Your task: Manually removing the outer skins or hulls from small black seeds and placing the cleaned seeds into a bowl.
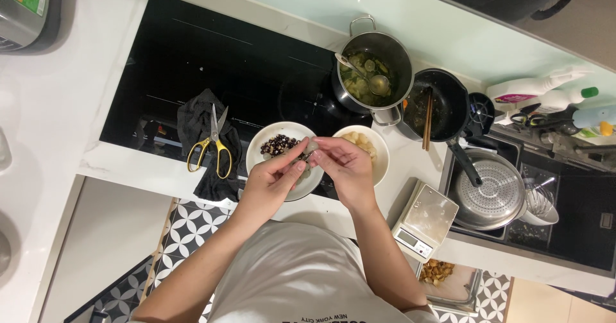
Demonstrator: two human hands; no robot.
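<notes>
My left hand and my right hand meet over a white bowl that holds small dark shells. Between the fingertips of both hands is one small dark shell. A second white bowl with pale pieces sits just right of the first, partly hidden by my right hand. Both bowls stand at the front edge of the black cooktop.
Yellow-handled scissors lie on a dark cloth left of the bowls. Behind are a steel pot with a ladle and greens, and a black pan with chopsticks. A kitchen scale, a steamer lid in the sink, and a tray are at right.
</notes>
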